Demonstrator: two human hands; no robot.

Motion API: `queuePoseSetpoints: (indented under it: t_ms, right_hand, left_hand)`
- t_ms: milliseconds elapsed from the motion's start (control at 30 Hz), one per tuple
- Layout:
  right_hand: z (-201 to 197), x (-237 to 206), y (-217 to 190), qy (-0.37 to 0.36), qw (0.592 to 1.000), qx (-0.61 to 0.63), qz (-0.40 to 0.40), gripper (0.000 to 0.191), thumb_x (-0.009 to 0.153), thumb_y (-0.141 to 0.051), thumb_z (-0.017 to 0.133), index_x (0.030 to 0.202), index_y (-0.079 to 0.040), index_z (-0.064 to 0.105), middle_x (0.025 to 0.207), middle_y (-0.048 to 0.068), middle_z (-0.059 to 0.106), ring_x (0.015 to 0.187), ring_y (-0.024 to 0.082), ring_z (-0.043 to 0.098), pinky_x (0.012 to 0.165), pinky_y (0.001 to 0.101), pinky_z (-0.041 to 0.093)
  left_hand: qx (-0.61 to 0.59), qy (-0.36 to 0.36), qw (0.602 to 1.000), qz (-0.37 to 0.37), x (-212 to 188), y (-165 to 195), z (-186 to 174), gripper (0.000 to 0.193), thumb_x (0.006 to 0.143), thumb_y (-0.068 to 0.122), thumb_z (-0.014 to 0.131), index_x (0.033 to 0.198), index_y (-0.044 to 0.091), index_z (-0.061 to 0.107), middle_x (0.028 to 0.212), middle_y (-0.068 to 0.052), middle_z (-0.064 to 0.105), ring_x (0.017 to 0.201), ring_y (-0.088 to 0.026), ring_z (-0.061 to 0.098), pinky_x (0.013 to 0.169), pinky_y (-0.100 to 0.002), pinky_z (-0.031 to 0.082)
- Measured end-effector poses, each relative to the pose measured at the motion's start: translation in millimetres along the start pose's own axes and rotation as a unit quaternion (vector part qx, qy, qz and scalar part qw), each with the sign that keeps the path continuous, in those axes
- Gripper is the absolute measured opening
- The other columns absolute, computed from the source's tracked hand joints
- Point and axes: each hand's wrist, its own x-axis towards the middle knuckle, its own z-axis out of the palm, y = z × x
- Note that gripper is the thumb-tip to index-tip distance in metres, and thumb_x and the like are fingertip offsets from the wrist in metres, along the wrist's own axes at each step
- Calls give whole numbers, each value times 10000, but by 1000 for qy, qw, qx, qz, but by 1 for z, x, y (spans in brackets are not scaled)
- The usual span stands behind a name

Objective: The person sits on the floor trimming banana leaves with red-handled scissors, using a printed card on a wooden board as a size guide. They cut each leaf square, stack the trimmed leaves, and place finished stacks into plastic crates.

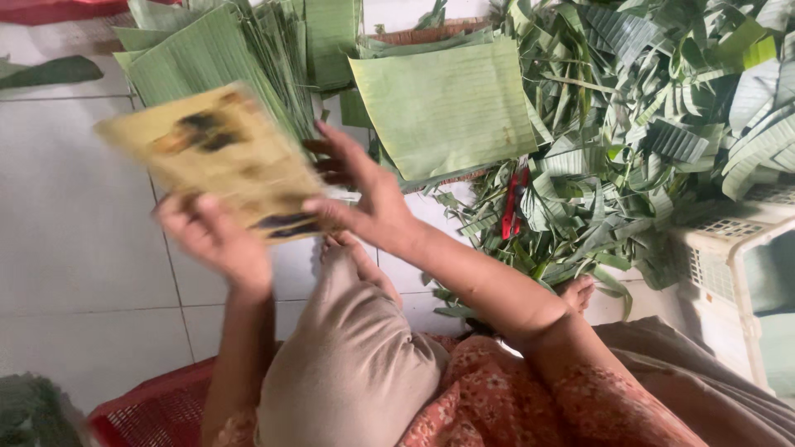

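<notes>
A heap of leaf scraps (646,124) fills the right of the floor (74,240), with a cut stack (240,58) and a square sheet (447,103) above the knees. Both hands hold a yellowed, dark-spotted leaf (215,157) up over the floor — left hand (217,240) closed on its lower edge, right hand (364,199) pinching the right edge, fingers half spread. The leaf is blurred; a hard tug might tear it along the grain. Red scissors (511,207) lie half buried in the scraps — easy to grab by the blades.
</notes>
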Motion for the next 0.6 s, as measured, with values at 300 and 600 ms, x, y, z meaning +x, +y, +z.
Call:
queuePoseSetpoints:
  t_ms: [300, 600]
  right_hand:
    - [-176, 25, 92, 223, 965, 55, 123, 769, 838, 48, 762, 1501, 74, 373, 1329, 180, 675, 1166, 247, 713, 971, 338, 611]
    - [-176, 23, 173, 261, 907, -275, 182, 661, 796, -226, 873, 1331, -98, 508, 1034, 225, 754, 986, 394, 736, 847, 444, 556]
  left_hand:
    - [20, -262, 912, -313, 4, -105, 177, 465, 934, 370, 728, 1213, 16, 616, 1148, -86, 677, 1041, -161, 615, 914, -306, 485]
    - [224, -200, 894, -332, -3, -158, 183, 511, 790, 350, 872, 1077, -19, 666, 1080, -142, 728, 935, -224, 705, 814, -364, 571]
